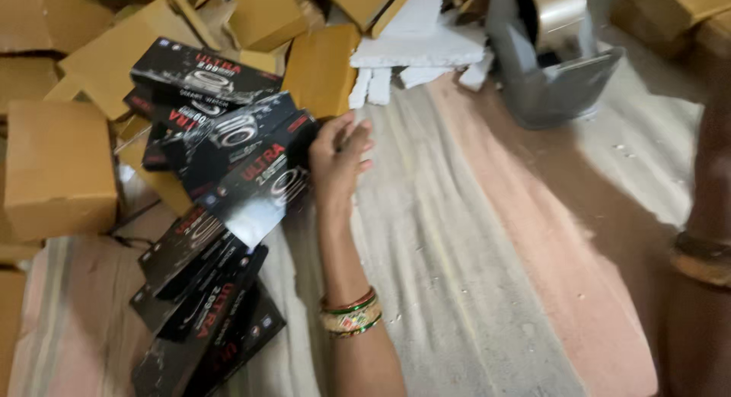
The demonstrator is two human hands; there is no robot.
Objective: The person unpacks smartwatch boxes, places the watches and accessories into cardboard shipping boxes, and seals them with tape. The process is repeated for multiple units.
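Note:
My left hand (339,155) reaches up from the bottom centre, with green and gold bangles (350,313) on its wrist. Its fingers curl around the right edge of a flat black carton (255,185) with red and white print and a ring-shaped picture. That carton lies tilted on a loose heap of matching black cartons (202,290) that runs from the upper left to the lower left. My right hand does not show.
Plain brown cardboard boxes (57,169) crowd the left and top. White foam pieces (415,51) lie at the top centre beside a grey tape dispenser (544,58). Striped cloth (472,252) covers the floor. A limb wearing a dark bangle (702,258) fills the right edge.

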